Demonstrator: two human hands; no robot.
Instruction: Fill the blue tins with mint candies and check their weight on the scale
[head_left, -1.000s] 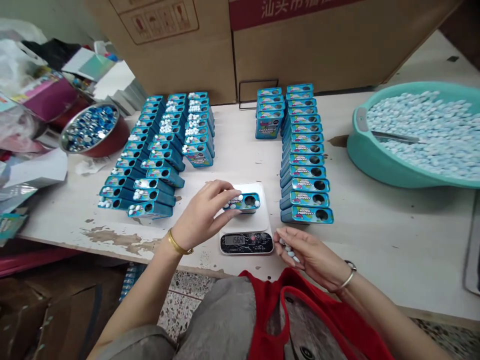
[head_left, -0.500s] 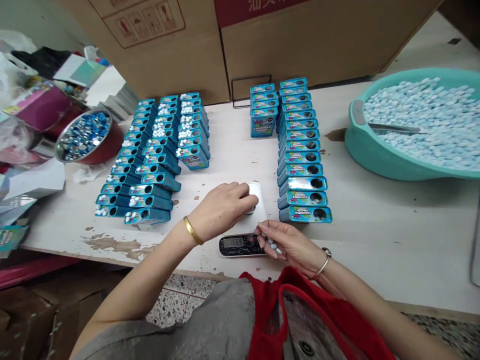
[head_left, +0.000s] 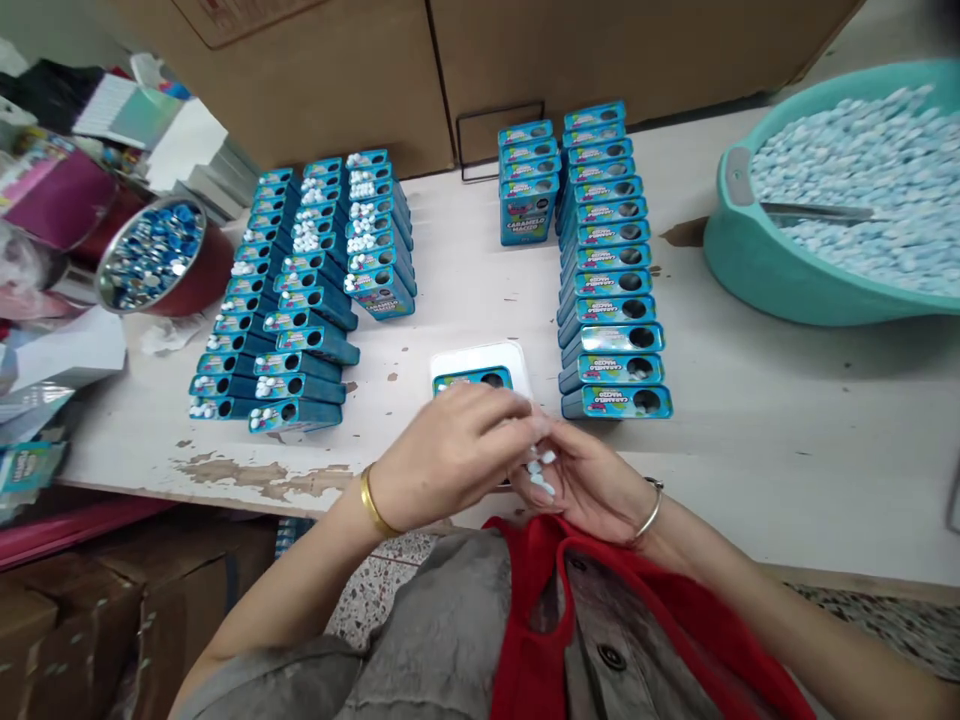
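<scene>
A blue candy tin [head_left: 472, 378] with a round hole in its top stands on a small white scale [head_left: 516, 358]. My left hand [head_left: 457, 450] reaches across the front of the tin, covering part of it and the scale's display. Its fingertips are pinched together at my right palm; what is between them is blurred. My right hand [head_left: 589, 480] is cupped, palm up, around several pale blue candies [head_left: 540, 475], just right of the scale's front.
Tins topped with white candies [head_left: 300, 365] stand in rows at left; more tins [head_left: 615, 370] stand at right. A turquoise basin [head_left: 810, 285] holds candies and a metal utensil. A bowl of blue-silver pieces [head_left: 202, 270] sits far left. Cardboard boxes [head_left: 510, 60] line the back.
My left hand has moved from above the tin on the scale down and right to my right palm, uncovering the tin's top. The camera view has tilted downward.
</scene>
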